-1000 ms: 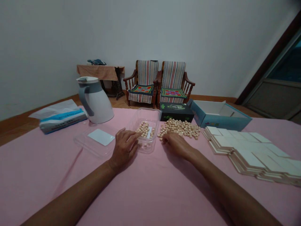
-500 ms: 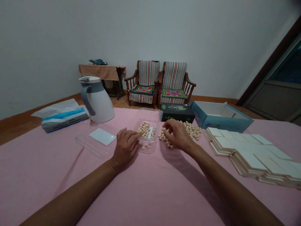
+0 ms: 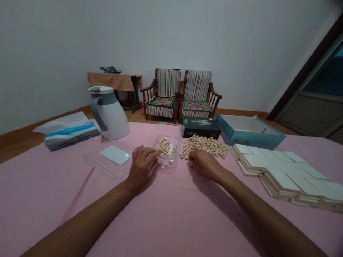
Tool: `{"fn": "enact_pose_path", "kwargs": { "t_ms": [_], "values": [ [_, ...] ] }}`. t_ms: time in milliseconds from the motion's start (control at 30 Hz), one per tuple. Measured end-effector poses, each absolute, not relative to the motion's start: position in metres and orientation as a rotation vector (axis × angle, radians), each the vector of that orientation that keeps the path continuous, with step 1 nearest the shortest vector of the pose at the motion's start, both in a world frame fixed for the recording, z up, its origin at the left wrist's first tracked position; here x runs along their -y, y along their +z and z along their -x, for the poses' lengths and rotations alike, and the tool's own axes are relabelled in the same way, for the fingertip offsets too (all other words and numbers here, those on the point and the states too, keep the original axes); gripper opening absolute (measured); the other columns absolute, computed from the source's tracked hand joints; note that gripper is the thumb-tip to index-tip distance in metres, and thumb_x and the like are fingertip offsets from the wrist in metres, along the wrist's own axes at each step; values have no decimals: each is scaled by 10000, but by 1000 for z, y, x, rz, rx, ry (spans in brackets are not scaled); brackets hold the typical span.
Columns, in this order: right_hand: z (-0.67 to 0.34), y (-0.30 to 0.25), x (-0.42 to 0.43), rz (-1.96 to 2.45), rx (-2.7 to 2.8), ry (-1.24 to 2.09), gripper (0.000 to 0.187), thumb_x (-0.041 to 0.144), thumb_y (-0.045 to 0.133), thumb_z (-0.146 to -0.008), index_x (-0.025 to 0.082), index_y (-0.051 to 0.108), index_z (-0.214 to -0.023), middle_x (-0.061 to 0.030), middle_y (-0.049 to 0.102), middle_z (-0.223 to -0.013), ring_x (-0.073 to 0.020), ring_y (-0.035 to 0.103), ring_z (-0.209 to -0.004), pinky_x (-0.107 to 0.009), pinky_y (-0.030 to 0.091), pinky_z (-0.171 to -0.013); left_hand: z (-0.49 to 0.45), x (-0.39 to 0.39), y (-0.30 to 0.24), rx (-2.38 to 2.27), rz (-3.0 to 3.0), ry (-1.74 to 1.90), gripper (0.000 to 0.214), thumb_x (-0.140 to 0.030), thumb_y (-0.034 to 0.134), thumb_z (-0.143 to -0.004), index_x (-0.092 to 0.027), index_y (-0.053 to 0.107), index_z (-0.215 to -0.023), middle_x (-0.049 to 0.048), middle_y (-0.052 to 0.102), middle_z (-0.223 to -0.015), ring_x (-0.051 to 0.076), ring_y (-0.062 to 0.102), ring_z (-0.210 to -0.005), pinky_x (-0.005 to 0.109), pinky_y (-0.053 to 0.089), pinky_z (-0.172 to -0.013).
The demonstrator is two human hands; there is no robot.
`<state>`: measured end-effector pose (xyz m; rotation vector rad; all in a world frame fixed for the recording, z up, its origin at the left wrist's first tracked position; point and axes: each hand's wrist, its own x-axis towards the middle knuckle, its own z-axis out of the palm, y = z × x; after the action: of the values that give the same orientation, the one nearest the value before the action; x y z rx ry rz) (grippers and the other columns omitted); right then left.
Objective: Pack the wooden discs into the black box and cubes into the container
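A clear plastic container (image 3: 175,132) with several small beige pieces inside sits at the middle of the pink table. My left hand (image 3: 141,167) rests against its near left side, fingers stretched toward its rim. A loose pile of the same beige pieces (image 3: 205,145) lies on the cloth to the right of the container. My right hand (image 3: 204,165) lies at the near left edge of that pile, fingers curled down onto the cloth over a few pieces. What the fingertips hold is hidden.
The clear lid (image 3: 111,159) lies left of the container. A white jug (image 3: 109,113) and a tissue pack (image 3: 70,134) stand at the back left. A black box (image 3: 200,126), an open blue box (image 3: 249,132) and stacks of pale tiles (image 3: 284,171) are on the right.
My right hand rose to the far side of the pile near the container, then came back down to the pile's near left edge. My left hand stayed in place.
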<state>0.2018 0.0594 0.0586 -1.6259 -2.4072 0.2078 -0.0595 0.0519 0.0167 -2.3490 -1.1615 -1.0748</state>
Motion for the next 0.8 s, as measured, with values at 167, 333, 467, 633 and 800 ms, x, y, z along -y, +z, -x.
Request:
{"fn": "enact_pose_path", "kwargs": {
  "t_ms": [167, 333, 467, 633, 800],
  "values": [
    [-196, 38, -50, 1676, 2468, 59, 168, 155, 459, -837, 164, 618, -787, -95, 659, -842, -189, 568, -813, -277, 318, -662, 59, -52, 18, 1141, 2336, -1079, 293, -167, 524, -864, -201, 588, -1147, 66, 634, -1022, 209, 541, -1004, 488, 319, -1043],
    [-196, 43, -53, 1589, 2384, 15, 106, 143, 497, -806, 164, 592, -763, -81, 634, -813, -184, 548, -794, -281, 334, -681, 60, -51, 18, 1158, 2336, -1079, 302, -171, 521, -864, -207, 587, -1157, 62, 636, -1028, 204, 542, -1012, 478, 318, -1050],
    [-189, 70, -61, 1316, 2153, 77, 61, 132, 536, -776, 162, 575, -811, -47, 612, -806, -156, 535, -777, -262, 371, -706, 60, -52, 16, 1185, 2339, -1076, 313, -183, 528, -857, -213, 588, -1163, 63, 634, -1039, 210, 541, -1022, 479, 315, -1056],
    [-162, 93, -67, 1053, 2012, 266, 92, 173, 553, -811, 169, 600, -890, -32, 643, -848, -125, 557, -731, -247, 406, -667, 59, -52, 18, 1184, 2346, -1068, 312, -190, 525, -859, -217, 583, -1164, 61, 631, -1037, 215, 541, -1016, 488, 315, -1052],
    [-175, 88, -64, 1116, 1974, 271, 111, 160, 525, -837, 168, 627, -883, -33, 656, -823, -124, 568, -717, -241, 403, -655, 59, -52, 18, 1186, 2347, -1064, 304, -180, 515, -865, -217, 584, -1159, 59, 633, -1032, 206, 545, -1007, 477, 314, -1053]
  ]
}}
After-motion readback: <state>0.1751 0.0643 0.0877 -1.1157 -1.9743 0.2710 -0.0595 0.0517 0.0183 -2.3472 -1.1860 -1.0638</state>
